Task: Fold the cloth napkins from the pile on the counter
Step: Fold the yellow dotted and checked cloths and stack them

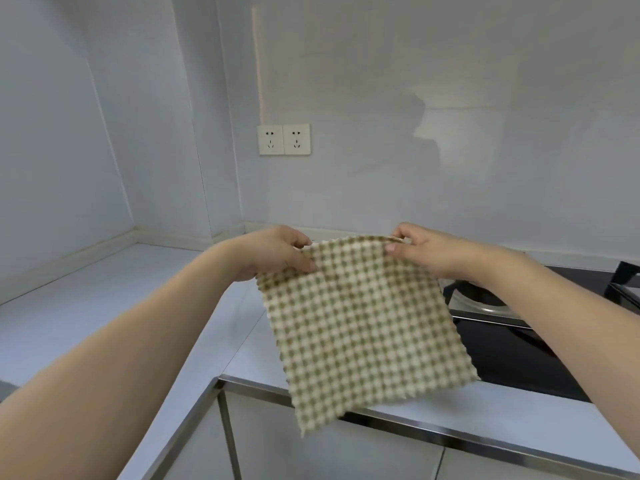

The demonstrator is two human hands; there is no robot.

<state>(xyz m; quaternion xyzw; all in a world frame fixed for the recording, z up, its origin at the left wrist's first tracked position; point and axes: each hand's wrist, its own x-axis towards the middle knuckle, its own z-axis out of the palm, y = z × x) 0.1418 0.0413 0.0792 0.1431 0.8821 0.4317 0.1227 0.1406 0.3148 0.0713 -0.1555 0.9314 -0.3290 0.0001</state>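
The top corners of a checked napkin (360, 320) are pinched tight, one in the grip of the left hand (277, 252) and one in the grip of the right hand (424, 249). The napkin is held up in the air and hangs down flat above the white counter (114, 299). A black stove (512, 355) is seen just behind it, and two sockets (283, 139) are set in the wall.

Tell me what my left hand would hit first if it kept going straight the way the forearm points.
Probably the wall behind the counter, to the right of the double socket. The left hand pinches the checked napkin in mid-air, and nothing shows in between, though depth is unclear.
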